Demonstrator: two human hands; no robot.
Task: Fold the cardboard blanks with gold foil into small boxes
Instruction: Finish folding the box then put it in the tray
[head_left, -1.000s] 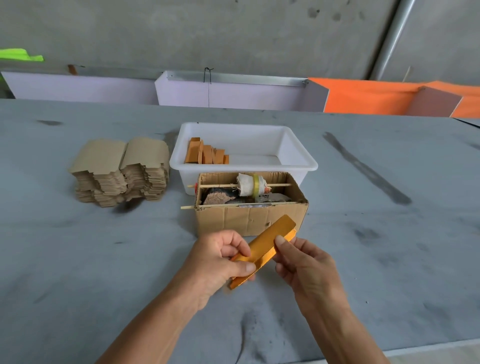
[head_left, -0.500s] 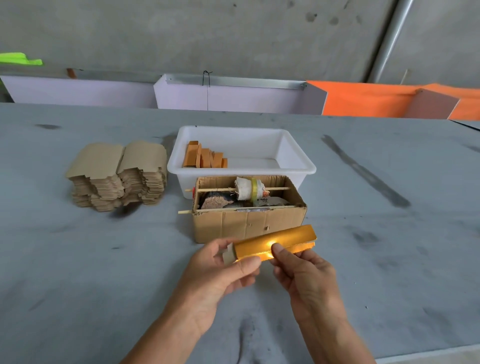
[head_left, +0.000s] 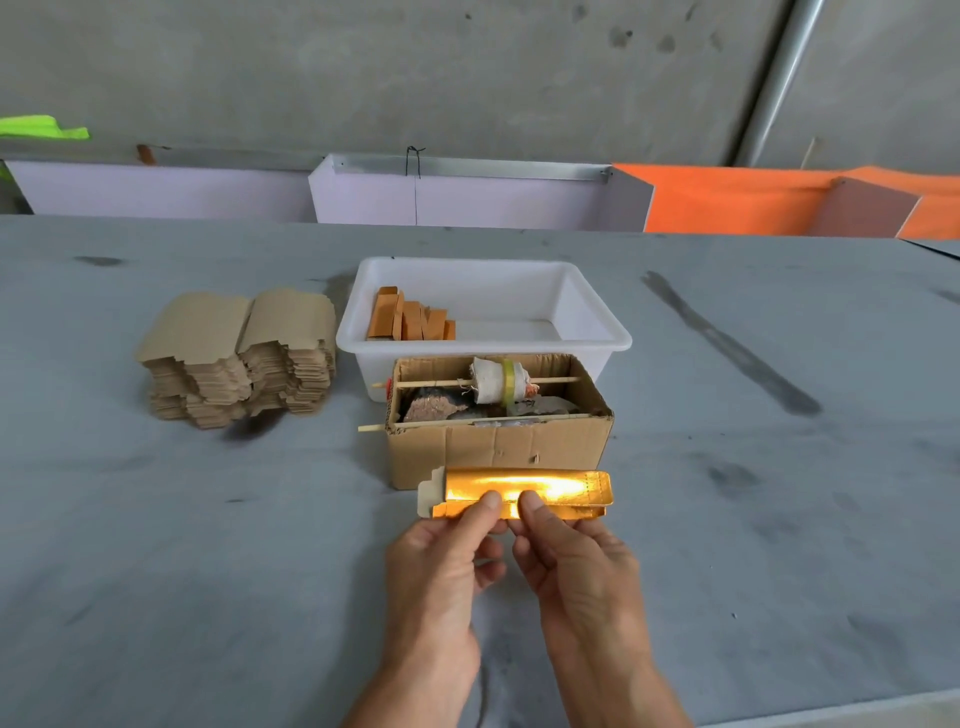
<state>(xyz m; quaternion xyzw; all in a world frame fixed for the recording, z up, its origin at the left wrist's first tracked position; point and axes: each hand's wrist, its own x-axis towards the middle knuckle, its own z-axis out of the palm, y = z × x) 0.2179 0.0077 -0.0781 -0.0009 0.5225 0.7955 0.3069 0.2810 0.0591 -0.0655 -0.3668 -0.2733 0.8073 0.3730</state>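
A long gold-foil cardboard blank (head_left: 545, 488) is held level above the table, its shiny side toward me and a plain flap showing at its left end. My left hand (head_left: 441, 561) pinches its lower edge with the thumb on the foil. Beside it, my right hand (head_left: 576, 566) pinches the same edge, so the two thumbs sit close together near the blank's middle. A stack of flat brown blanks (head_left: 239, 358) lies at the left of the table. Several folded gold boxes (head_left: 410, 322) stand in the left end of a white tub (head_left: 592, 317).
An open corrugated carton (head_left: 498, 447) stands just behind the held blank, with a roll on a wooden skewer (head_left: 493, 382) across its top and scraps inside. The grey table (head_left: 779, 519) stretches wide on both sides. White and orange partitions line the far edge.
The blank has turned from a diagonal tilt to level, with its foil face toward me. Both hands have slid together, thumbs meeting near the blank's middle.
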